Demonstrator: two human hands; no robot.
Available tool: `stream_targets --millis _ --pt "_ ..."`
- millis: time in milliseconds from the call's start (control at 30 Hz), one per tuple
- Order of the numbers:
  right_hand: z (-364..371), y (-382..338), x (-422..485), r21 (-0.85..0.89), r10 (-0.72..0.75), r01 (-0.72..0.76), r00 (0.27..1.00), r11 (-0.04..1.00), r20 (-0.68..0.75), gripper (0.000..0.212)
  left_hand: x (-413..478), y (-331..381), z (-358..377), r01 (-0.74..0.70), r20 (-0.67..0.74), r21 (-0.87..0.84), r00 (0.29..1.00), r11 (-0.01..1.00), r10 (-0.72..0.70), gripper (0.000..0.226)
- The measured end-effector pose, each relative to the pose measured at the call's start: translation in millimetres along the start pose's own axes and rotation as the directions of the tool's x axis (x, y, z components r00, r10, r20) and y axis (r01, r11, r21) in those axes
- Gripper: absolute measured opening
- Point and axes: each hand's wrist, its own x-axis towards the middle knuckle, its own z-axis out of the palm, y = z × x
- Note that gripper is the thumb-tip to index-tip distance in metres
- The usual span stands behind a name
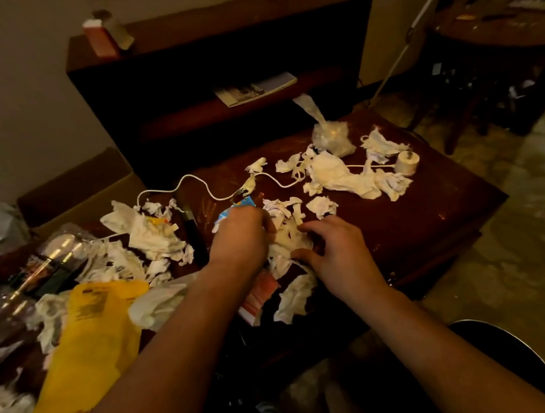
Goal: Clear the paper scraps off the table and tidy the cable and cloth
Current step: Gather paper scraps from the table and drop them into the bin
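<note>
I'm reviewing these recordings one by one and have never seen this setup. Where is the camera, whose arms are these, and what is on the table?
There is no machine here. A person wears a wide-angle camera on the head, so you look forward and down along their bare arms. This is the only view. The left hand and right hand both curl their fingers into a pile of scraps near the front of the dark table. More torn paper is strewn across the table. Farther back lie a white cable and a crumpled white cloth, and neither hand touches them. A yellow bag lies at the left.
</note>
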Motion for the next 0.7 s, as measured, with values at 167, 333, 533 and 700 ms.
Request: stream_targets --millis 167,333,533,700 --pt "4 1 4 0.039 0.012 -0.012 1.000 0.999 -0.008 0.043 7 1 3 -0.020 -0.024 -0.060 1.000 0.998 0.019 0.016" --pt "4 -1 9 0.124 0.051 -0.045 0.998 0.991 -0.044 0.028 5 9 0 -0.079 -0.108 -0.129 0.992 0.989 0.066 0.015" --pt "-16 6 12 0.370 0.097 -0.045 0.988 0.928 -0.121 0.039 4 42 -7 -0.168 -0.180 -0.240 0.976 0.956 0.126 0.006" --pt "-45 17 9 0.610 0.222 -0.079 0.961 0.788 -0.163 0.020 3 83 -8 -0.240 -0.181 -0.374 0.966 0.896 0.183 0.009"
